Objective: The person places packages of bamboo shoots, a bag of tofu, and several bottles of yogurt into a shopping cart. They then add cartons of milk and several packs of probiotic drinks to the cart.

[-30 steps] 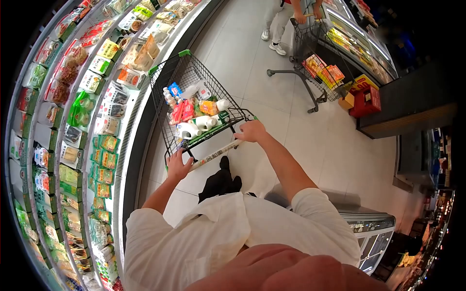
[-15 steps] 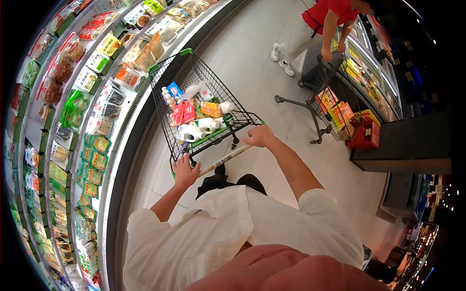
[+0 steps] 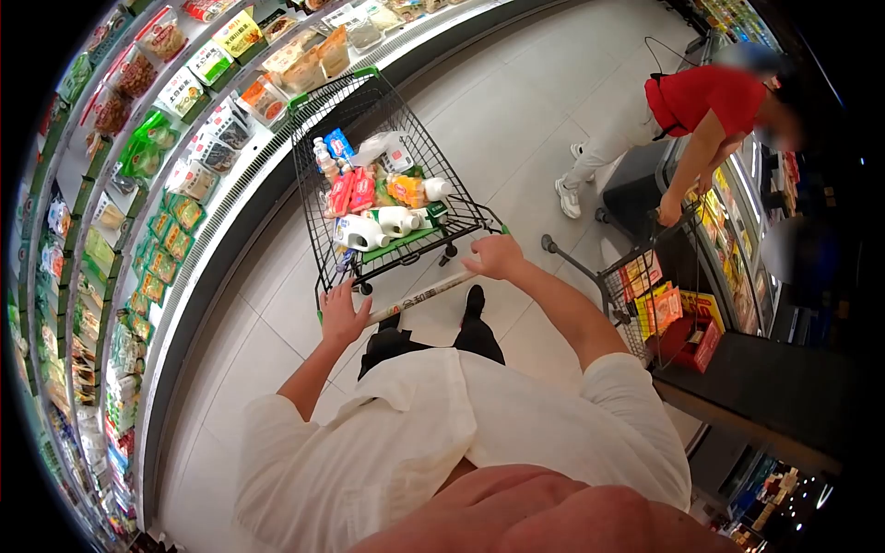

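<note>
A wire shopping cart (image 3: 304,198) with green corners stands before me. Its handle bar (image 3: 415,302) runs slanting between my hands. On the bar's left end rests my left hand (image 3: 343,315), its fingers extended forward over the bar. My right hand (image 3: 493,256) is wrapped round the right end. Inside the cart lie white jugs (image 3: 361,233), red packs (image 3: 341,195), an orange pack (image 3: 406,191), a blue pack (image 3: 338,145), small bottles (image 3: 324,158) and a clear bag (image 3: 373,147).
Chilled shelves (image 3: 230,198) with packaged food curve along the left side. At the right, a person in a red top (image 3: 714,101) holds another cart (image 3: 604,281) carrying bright packs. Behind it are a red box (image 3: 687,346) and a freezer case (image 3: 742,221).
The view has turned, so the shelves and floor have shifted. The person in red and their cart appear lower and farther right. My hands remain at the handle, and my feet have moved.
</note>
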The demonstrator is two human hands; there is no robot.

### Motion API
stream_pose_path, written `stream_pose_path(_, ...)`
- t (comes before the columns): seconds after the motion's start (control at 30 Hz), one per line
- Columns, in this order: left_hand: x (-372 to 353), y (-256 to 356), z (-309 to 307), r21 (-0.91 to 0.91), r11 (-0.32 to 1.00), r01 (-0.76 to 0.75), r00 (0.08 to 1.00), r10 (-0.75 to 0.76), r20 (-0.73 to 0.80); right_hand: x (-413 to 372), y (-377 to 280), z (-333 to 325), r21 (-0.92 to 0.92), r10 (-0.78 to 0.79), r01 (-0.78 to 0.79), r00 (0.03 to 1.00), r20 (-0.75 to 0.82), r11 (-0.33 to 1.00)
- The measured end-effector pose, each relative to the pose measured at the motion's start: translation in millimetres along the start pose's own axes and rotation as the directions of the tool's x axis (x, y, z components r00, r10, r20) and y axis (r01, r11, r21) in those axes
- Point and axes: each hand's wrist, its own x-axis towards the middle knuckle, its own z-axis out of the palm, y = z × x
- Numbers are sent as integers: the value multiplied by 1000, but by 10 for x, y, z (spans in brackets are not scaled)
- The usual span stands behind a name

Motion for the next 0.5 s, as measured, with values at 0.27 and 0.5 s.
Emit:
stream_pose_path(0.27,-106,833,225,-26,991,130,990,-131,-60,106,673,-481,-8,-119,120,991,64,993)
stream_pose_path(0.5,-171,1370,546,-32,977,211,971,-213,-105,378,1111,-835,-60,-283,286,957,56,956)
